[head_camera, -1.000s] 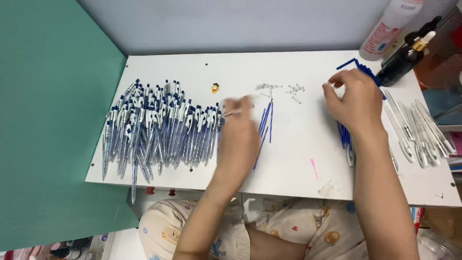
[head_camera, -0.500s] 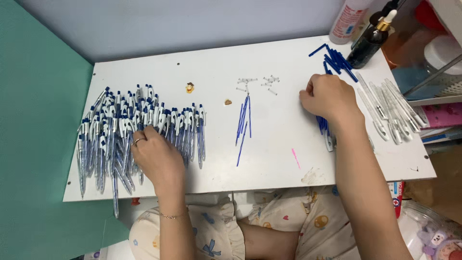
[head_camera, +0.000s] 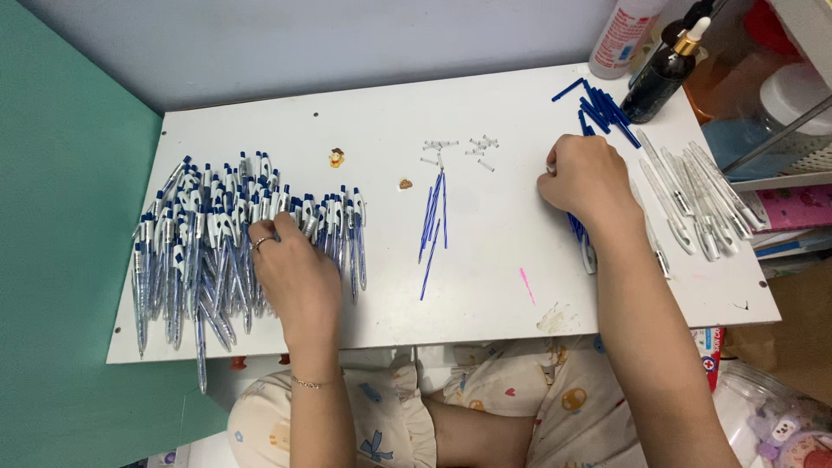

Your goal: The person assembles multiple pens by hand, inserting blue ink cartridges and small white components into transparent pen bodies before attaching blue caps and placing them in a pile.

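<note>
Pens (head_camera: 217, 243): my left hand (head_camera: 290, 269) has moved onto the finished pile, fingers spread, apparently released. My right hand (head_camera: 589, 182) stays curled over blue parts (head_camera: 598, 108), grip unclear.

Bare white table (head_camera: 485, 286) between pen pile (head_camera: 217, 243) and blue refills (head_camera: 433, 217).

Glossy plastic pens (head_camera: 217, 251); matt white board (head_camera: 485, 277); dark glass bottle (head_camera: 663, 74).

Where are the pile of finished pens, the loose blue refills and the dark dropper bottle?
pile of pens (head_camera: 186, 251), head view, middle of heap.
blue refills (head_camera: 433, 217), head view, mid-bundle.
dropper bottle (head_camera: 659, 78), head view, dark body.
</note>
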